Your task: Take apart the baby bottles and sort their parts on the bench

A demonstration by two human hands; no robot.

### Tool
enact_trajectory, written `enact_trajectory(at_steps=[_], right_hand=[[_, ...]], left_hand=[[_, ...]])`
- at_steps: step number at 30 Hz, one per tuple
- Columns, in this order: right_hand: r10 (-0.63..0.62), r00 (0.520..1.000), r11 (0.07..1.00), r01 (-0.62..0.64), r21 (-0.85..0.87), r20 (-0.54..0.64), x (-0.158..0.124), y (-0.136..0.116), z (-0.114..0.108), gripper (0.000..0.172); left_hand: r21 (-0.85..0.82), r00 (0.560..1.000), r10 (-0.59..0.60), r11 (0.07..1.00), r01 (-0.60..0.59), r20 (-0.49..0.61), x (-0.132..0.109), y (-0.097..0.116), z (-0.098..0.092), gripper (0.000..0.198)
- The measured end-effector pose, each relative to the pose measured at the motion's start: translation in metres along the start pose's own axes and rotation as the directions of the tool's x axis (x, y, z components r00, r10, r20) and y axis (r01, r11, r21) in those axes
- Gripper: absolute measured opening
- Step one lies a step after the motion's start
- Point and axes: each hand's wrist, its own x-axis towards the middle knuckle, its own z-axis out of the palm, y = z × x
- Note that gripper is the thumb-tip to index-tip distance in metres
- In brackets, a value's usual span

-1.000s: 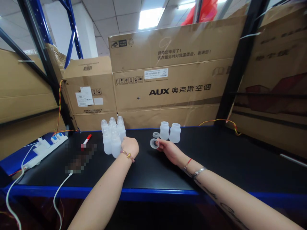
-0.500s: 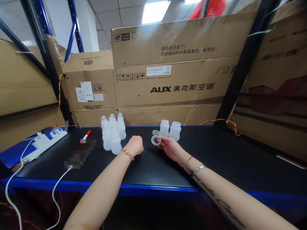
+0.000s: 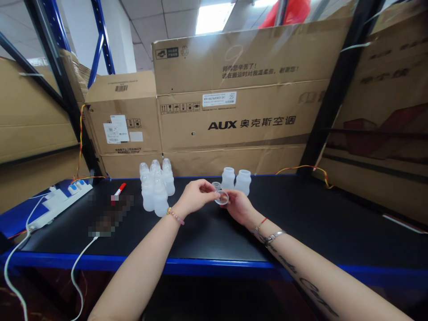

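A clear round bottle collar [image 3: 222, 199] is between my two hands over the middle of the table. My right hand [image 3: 238, 206] pinches its right side. From the left, my left hand [image 3: 197, 196] reaches it, thumb on its rim and fingers curled behind. Just beyond lies another clear ring-shaped piece [image 3: 216, 185], close to my left fingertips. Behind my right hand stand two open, frosted white bottles without tops, a left bottle [image 3: 228, 177] and a right bottle [image 3: 243, 182]. Several similar bottles [image 3: 160, 198] with clear domed caps stand upright left of my left hand.
A red and white marker [image 3: 119, 190] lies at the left of the black tabletop [image 3: 207, 240], near a pixelated object [image 3: 110, 218] with a white cable. A white power strip [image 3: 63, 203] sits farther left. Cardboard sheets [image 3: 240, 133] wall off the back.
My left hand has moved right and opened from a fist to bring thumb and fingers to the collar. The collar has tilted in my right hand. The bottles stand as before.
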Motion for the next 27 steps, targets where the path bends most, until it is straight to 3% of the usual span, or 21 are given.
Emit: enact_trajectory(at_steps=[6,8,11,13,16,20,27], right_hand=[[-0.02,1.0,1.0,0.02,0.015,-0.014,0.004,0.005,0.0,0.023],[-0.022,1.0,1.0,0.022,0.016,-0.013,0.004,0.005,0.0,0.025],[-0.007,1.0,1.0,0.007,0.016,0.005,0.004,0.004,-0.001,0.024],[0.007,1.0,1.0,-0.008,0.015,0.02,0.003,0.003,-0.001,0.023],[0.011,0.999,1.0,-0.011,0.007,0.031,0.003,0.003,-0.003,0.024],[-0.002,1.0,1.0,0.003,-0.013,0.022,0.004,0.004,-0.005,0.026],[0.013,0.998,1.0,-0.014,-0.007,-0.06,0.005,0.007,-0.001,0.02]], left_hand=[[0.268,0.998,-0.001,0.963,0.019,-0.066,-0.008,0.001,0.015,0.022],[0.236,0.999,-0.017,0.971,0.026,-0.04,-0.007,-0.001,0.014,0.025],[0.035,0.991,-0.019,0.999,0.015,0.131,-0.002,-0.005,0.009,0.023],[-0.021,0.985,-0.014,1.0,0.018,0.172,0.0,-0.008,0.006,0.022],[0.112,0.996,-0.015,0.994,0.006,0.088,0.001,-0.009,0.003,0.018],[0.328,0.995,0.092,0.941,-0.078,-0.028,0.001,-0.012,0.006,0.011],[0.17,0.998,-0.054,0.984,0.055,-0.013,0.002,-0.015,0.016,0.013]])
